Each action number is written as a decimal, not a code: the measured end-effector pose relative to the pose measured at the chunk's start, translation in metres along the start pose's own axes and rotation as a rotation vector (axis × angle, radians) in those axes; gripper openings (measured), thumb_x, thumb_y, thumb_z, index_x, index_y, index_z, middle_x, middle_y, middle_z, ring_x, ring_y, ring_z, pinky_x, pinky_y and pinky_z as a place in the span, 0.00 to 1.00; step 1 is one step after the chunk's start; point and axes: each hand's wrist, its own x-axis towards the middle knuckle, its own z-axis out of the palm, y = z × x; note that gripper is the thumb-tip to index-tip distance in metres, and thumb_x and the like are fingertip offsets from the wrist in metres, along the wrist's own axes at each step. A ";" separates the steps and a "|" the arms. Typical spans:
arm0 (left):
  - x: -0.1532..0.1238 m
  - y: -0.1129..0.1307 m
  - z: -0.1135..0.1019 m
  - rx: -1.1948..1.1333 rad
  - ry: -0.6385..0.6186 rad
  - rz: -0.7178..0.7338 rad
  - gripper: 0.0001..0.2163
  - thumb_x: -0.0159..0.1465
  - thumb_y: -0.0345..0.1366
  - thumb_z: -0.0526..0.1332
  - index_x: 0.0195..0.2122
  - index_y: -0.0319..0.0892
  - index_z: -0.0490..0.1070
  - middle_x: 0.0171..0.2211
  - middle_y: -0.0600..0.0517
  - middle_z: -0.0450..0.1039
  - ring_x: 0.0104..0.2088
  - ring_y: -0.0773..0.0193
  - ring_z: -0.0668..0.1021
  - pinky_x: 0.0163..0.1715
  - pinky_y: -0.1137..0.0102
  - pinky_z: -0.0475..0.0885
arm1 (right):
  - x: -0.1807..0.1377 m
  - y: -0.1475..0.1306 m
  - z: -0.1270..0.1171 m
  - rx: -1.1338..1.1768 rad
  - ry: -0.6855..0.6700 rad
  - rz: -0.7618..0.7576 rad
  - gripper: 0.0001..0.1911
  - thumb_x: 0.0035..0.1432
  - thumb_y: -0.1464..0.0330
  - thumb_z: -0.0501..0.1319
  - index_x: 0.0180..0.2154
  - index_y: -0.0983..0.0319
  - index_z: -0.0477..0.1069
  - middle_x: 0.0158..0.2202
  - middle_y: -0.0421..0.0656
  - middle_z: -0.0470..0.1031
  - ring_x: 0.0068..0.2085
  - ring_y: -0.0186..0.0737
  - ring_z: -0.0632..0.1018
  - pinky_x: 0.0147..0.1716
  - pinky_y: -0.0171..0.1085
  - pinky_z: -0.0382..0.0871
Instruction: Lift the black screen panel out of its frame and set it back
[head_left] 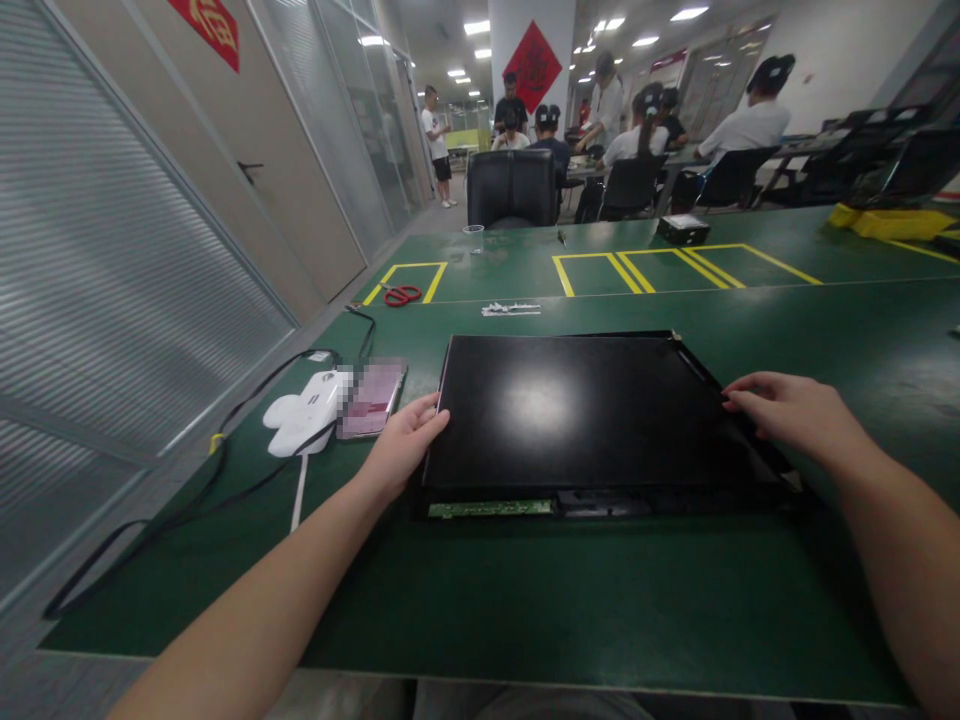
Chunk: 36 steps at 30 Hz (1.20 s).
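A black LCD panel point(555, 410) lies shiny side up on the table, over a slightly larger black frame point(697, 365) that shows along the back, right and front. A narrow green circuit board point(491, 509) is exposed at the near left edge. My left hand point(409, 440) grips the panel's left edge, thumb on top and fingers partly hidden beneath. On the opposite side, my right hand point(787, 405) pinches at the right edge with thumb and forefinger; whether it has the panel or the frame rim is hard to make out.
Left of the panel lie a phone point(373, 398), a white cloud-shaped device point(307, 412) and a black cable point(217, 490). Farther back on the green table point(600, 600) are red scissors point(403, 295), a clear cup point(474, 239) and a small black box point(682, 230). Several people sit or stand beyond.
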 end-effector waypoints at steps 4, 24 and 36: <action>-0.002 0.001 -0.002 0.037 -0.085 0.059 0.34 0.54 0.42 0.76 0.60 0.37 0.72 0.49 0.41 0.84 0.50 0.46 0.84 0.55 0.53 0.77 | 0.000 0.000 0.000 0.003 0.004 -0.009 0.17 0.50 0.56 0.57 0.36 0.56 0.78 0.32 0.41 0.83 0.23 0.44 0.78 0.38 0.46 0.71; 0.012 -0.012 -0.024 0.868 0.026 0.318 0.25 0.61 0.47 0.66 0.56 0.41 0.78 0.71 0.37 0.61 0.71 0.40 0.64 0.69 0.47 0.60 | 0.003 0.001 -0.001 0.088 0.012 -0.011 0.19 0.46 0.53 0.59 0.34 0.56 0.78 0.33 0.43 0.84 0.23 0.46 0.78 0.37 0.48 0.71; 0.015 -0.014 -0.026 0.978 0.032 0.399 0.22 0.63 0.44 0.65 0.56 0.41 0.77 0.68 0.38 0.65 0.68 0.41 0.68 0.70 0.47 0.58 | 0.001 -0.003 -0.003 0.096 0.015 0.030 0.16 0.47 0.55 0.59 0.34 0.56 0.78 0.33 0.43 0.84 0.23 0.44 0.76 0.36 0.47 0.72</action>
